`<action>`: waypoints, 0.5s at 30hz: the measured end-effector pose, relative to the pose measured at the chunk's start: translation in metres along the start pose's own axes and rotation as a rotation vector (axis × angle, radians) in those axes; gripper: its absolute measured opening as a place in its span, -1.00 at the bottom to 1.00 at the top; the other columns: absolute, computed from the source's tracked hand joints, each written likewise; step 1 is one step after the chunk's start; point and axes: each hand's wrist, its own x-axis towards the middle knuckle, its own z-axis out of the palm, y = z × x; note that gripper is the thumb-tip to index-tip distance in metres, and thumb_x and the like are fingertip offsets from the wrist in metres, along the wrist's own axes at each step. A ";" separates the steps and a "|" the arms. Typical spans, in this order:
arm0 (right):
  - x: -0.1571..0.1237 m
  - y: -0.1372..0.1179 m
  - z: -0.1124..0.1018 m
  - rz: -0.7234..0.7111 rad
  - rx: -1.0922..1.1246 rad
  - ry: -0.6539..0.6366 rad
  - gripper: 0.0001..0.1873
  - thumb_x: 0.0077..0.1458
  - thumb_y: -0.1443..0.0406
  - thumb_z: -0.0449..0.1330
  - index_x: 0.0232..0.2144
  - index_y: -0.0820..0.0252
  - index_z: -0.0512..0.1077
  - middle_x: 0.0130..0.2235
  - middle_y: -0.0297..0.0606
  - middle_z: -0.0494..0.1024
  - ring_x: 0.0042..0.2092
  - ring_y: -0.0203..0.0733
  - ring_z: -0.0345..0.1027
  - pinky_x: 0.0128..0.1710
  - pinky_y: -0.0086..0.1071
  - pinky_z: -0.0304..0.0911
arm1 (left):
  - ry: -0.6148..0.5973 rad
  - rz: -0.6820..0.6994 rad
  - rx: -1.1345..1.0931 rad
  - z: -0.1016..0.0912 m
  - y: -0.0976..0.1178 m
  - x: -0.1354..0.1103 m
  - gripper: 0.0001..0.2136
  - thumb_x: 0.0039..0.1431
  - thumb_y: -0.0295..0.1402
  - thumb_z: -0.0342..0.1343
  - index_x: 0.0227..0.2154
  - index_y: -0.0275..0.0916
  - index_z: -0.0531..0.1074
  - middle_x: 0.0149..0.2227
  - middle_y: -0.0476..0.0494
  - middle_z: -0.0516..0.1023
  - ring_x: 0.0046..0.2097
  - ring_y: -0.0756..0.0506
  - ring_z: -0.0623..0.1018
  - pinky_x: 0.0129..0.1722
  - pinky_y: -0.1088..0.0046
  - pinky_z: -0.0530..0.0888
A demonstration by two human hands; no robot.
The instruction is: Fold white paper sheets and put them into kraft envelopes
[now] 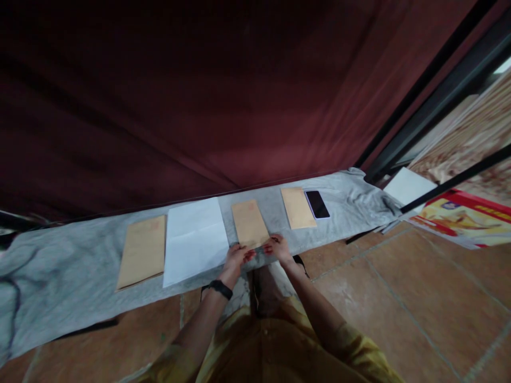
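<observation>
A tan paper envelope (250,223) lies in front of me on the grey cloth, its short side toward my body. My left hand (238,256), with a dark band on the wrist, pinches the envelope's near left corner. At the near right corner, my right hand (277,246) has its fingers curled on the paper's edge. Left of this envelope lie white paper sheets (195,239), and beyond them a larger stack of tan envelopes (142,250). Another tan envelope (298,207) rests to the right, beside a dark-screened phone (317,204).
The grey cloth (72,271) covers a long, narrow bench. Behind it hangs a dark red curtain (239,106). At the right stand a dark metal frame (431,101) and a red and yellow printed box (463,218). Brown floor tiles (379,298) show below.
</observation>
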 end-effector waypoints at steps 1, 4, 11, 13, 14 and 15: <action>-0.004 0.000 -0.004 -0.032 -0.056 0.024 -0.73 0.23 0.25 0.01 -0.11 0.26 0.39 -0.46 -0.18 0.57 -0.47 -0.05 0.51 -0.42 -0.20 0.46 | -0.001 -0.003 0.004 0.000 0.000 0.000 -0.88 0.02 -0.42 0.31 -0.46 -0.30 0.47 -0.53 -0.16 0.61 -0.48 -0.07 0.62 -0.48 0.48 0.51; -0.022 -0.003 -0.011 -0.162 -0.227 0.081 -0.64 0.24 0.32 0.01 0.04 0.27 0.39 -0.13 0.01 0.60 -0.05 0.05 0.52 0.02 -0.09 0.40 | 0.000 0.002 0.020 0.001 0.001 0.001 -0.86 0.03 -0.40 0.30 -0.46 -0.30 0.44 -0.54 -0.15 0.59 -0.50 -0.06 0.61 -0.50 0.50 0.49; -0.045 0.009 0.005 -0.833 -0.864 -0.182 -0.50 0.33 0.37 -0.03 0.28 0.22 0.29 0.27 -0.08 0.40 0.31 -0.15 0.20 0.36 -0.16 0.09 | 0.040 0.046 0.083 0.005 -0.001 0.002 -0.85 0.00 -0.36 0.28 -0.39 -0.28 0.44 -0.53 -0.10 0.59 -0.51 -0.04 0.58 -0.53 0.52 0.46; -0.044 0.018 0.008 -0.857 -0.925 -0.182 -0.47 0.34 0.37 -0.06 0.31 0.26 0.25 0.30 -0.08 0.36 0.34 -0.15 0.16 0.38 -0.13 0.05 | 0.073 0.051 0.121 0.005 -0.002 0.005 -0.85 0.00 -0.39 0.25 -0.37 -0.26 0.42 -0.58 -0.04 0.55 -0.56 -0.03 0.56 -0.56 0.53 0.44; -0.043 0.021 0.009 -0.849 -0.940 -0.181 -0.47 0.35 0.37 -0.06 0.32 0.26 0.23 0.31 -0.09 0.34 0.35 -0.14 0.14 0.39 -0.12 0.03 | 0.091 0.054 0.140 0.005 -0.003 0.006 -0.86 0.00 -0.40 0.24 -0.36 -0.25 0.41 -0.59 -0.02 0.53 -0.59 -0.03 0.54 -0.57 0.53 0.44; -0.043 0.024 0.008 -0.841 -0.952 -0.181 -0.47 0.35 0.36 -0.07 0.33 0.26 0.23 0.32 -0.10 0.33 0.36 -0.14 0.13 0.40 -0.11 0.02 | 0.109 0.057 0.157 0.006 -0.004 0.007 -0.86 0.01 -0.41 0.22 -0.35 -0.24 0.40 -0.61 0.01 0.52 -0.61 -0.02 0.53 -0.58 0.52 0.43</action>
